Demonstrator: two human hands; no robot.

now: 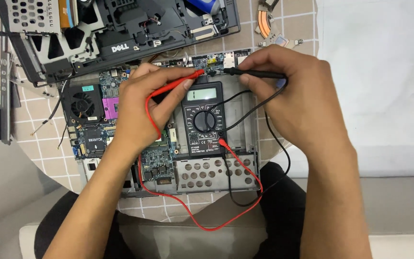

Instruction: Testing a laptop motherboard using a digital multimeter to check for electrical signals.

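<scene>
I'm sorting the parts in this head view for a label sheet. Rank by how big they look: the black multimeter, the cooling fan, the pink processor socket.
1. black multimeter, clearly largest.
2. cooling fan.
3. pink processor socket, smallest, though the left hand covers its right edge, so its full extent is unsure.

Black laptop casing point(120, 33) lying at top, partly overhanging a round counter point(49, 158) with beige grid cloth. Copper heatsink piece point(266, 21) sitting top right near small loose parts. Dark narrow strip point(1, 96) lying at left edge. White sheet point(384, 81) covering the right side
</scene>
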